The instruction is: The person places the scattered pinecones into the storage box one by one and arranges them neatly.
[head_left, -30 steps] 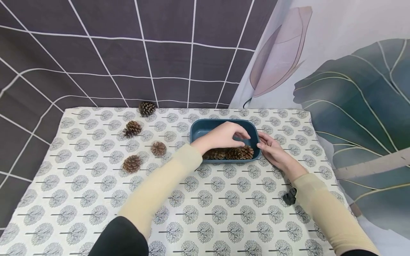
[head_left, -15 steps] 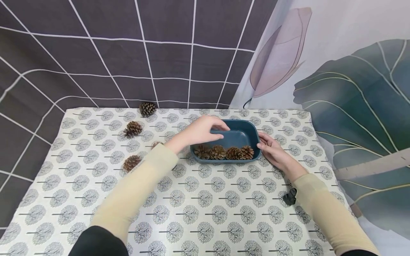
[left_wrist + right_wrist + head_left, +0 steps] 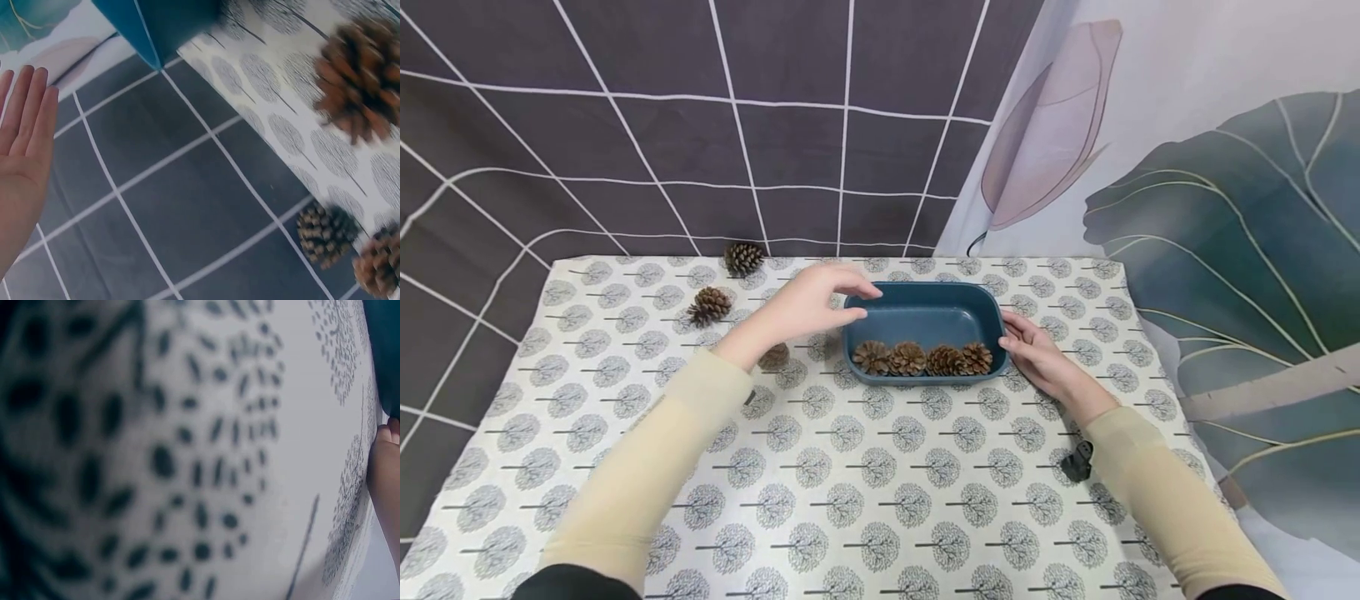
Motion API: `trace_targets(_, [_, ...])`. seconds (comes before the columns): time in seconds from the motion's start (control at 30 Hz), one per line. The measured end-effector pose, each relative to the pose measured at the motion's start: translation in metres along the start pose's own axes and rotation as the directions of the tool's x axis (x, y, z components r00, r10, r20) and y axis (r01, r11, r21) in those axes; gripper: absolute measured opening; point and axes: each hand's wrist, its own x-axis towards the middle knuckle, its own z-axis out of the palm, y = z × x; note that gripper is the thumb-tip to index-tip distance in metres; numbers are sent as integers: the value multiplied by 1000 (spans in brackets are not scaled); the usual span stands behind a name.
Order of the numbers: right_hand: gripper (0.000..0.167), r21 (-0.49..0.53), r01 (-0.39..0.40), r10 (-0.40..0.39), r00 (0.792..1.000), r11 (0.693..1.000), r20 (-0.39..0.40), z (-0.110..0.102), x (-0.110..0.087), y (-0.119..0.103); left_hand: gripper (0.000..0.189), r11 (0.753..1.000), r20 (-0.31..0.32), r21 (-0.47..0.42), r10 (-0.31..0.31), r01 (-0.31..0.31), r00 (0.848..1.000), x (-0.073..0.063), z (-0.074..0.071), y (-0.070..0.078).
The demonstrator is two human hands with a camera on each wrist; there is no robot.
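A dark blue oblong bin (image 3: 925,379) lies on the patterned cloth, with several brown pine cones (image 3: 907,359) in a row along its near inside wall. My left hand (image 3: 805,306) hovers at the bin's left end, thumb and fingers apart, nothing between them. In the left wrist view its fingers are extended. My right hand (image 3: 1039,357) rests against the bin's right end, fingers along the outside and thumb at the rim. Left of the bin, a pine cone (image 3: 773,357) is partly covered by my left wrist.
Two more pine cones stand farther left: one (image 3: 709,306) on the cloth and a darker one (image 3: 744,259) at the back edge by the dark gridded wall hanging (image 3: 797,150). A small black object (image 3: 1077,462) sits at my right wrist.
My left hand has moved left from over the pine cones inside the bin to its left end. The left forearm now hides the nearest loose pine cone. My right hand stays put.
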Motion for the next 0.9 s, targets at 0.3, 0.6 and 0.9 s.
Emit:
trace_targets(0.3, [71,-42,-30,29,999,999,-13,-1,0,-2,32,999,-81,30,-42,45,996,-45,-23,-6])
trace_targets(0.6, [65,-17,-36,36,999,999,-16,1,0,-4,29,989,-138,35,-139,145,981,-92,-35,-28])
trace_targets(0.9, [67,-30,-44,44,999,999,-28,0,2,-3,32,974,-168,21,-218,225,961,-137,-35,-50])
